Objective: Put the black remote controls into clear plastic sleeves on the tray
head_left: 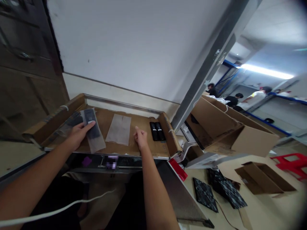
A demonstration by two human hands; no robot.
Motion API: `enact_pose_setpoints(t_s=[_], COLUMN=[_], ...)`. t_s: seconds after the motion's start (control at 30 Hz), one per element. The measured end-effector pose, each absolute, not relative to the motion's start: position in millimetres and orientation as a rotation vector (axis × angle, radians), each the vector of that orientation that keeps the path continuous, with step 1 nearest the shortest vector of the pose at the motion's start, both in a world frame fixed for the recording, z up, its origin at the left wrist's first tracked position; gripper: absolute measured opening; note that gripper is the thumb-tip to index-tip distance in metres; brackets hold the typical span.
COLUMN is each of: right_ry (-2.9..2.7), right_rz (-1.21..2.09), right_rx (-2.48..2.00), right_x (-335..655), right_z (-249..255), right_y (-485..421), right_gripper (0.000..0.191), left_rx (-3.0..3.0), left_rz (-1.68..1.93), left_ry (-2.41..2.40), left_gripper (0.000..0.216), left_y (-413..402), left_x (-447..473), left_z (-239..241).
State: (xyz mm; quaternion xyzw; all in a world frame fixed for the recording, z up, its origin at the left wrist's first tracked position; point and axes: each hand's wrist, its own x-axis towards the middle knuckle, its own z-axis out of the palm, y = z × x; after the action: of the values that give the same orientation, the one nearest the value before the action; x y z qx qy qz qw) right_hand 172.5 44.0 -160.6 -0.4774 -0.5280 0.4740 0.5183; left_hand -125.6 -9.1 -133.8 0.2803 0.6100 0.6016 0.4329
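Note:
My left hand [80,132] grips a dark, elongated device [90,116] inside a frosted plastic sleeve, thumb on top. The lower part of the sleeve [98,145] hangs flat past the device. To its left lie more bagged dark items [72,123], partly hidden by the hand. Flat on the cardboard-lined tray [137,119] rests an apparently unfilled frosted sleeve [119,129]. My right hand [141,138] hovers over or rests on the cardboard just right of that sleeve, index finger stretched, other fingers loosely curled, nothing visible in it. Beyond it, two black elongated devices [157,131] with white labels lie side by side.
Cardboard walls [168,134] edge the tray left and right, and a white panel [120,48] rises behind. At right stand a large open carton [216,124], a smaller carton [263,179] and a red stool [292,164]. A white cable [72,204] crosses below. People work far right.

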Motion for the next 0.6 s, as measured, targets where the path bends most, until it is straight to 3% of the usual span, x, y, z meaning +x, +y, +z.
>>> enact_pose_setpoints(t_s=[0.27,0.47,0.6], right_ry=[-1.150,-1.056,-1.078], right_rz=[1.462,1.477,1.570], right_rx=[-0.938,-0.893,-0.787], right_x=[177.4,179.7,181.1], right_z=[-148.1,-153.8,-152.9], right_y=[35.6,33.7,30.8], right_gripper=[0.064,0.042,0.038], left_rx=[1.262,1.377,1.448], left_rz=[1.513,1.394,1.397], left_ry=[1.600,1.453,1.390], left_gripper=[0.040,0.043,0.046], left_y=[14.1,29.4,31.0], left_x=[-41.2,19.2,26.4], left_z=[-92.2,-96.1,-106.6])
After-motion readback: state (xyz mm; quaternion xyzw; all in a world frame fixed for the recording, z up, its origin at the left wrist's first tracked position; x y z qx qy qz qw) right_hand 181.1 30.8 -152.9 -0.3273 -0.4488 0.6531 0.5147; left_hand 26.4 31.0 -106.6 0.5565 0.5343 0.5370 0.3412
